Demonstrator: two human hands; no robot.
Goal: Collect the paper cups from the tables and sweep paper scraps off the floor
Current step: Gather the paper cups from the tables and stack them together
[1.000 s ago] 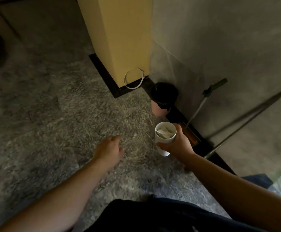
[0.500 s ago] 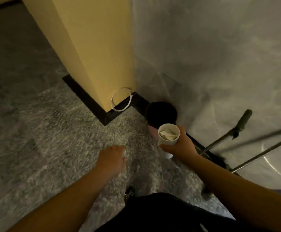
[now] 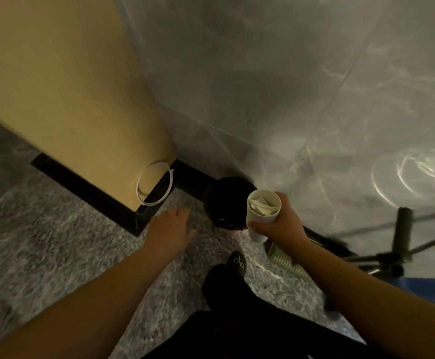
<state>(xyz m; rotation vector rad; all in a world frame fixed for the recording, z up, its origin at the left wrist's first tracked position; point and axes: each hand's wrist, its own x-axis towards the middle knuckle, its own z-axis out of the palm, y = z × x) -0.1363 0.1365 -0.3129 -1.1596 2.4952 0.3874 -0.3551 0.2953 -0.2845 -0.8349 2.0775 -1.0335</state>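
One paper cup [image 3: 262,216] stands upright, gripped by the right hand [image 3: 278,224], just beside the black bin [image 3: 226,203], while the left hand [image 3: 169,230] hangs loose with fingers apart.

Paper cup [image 3: 262,216] partly covered at its lower side by right hand [image 3: 279,226]; contents crumpled, unclear. Dark bin [image 3: 224,203] at ten o'clock of cup, inside too dark to read. Handle [image 3: 402,234] at three o'clock, blurred.

Bin [image 3: 228,203] cornered by walls, floor [image 3: 55,242] open
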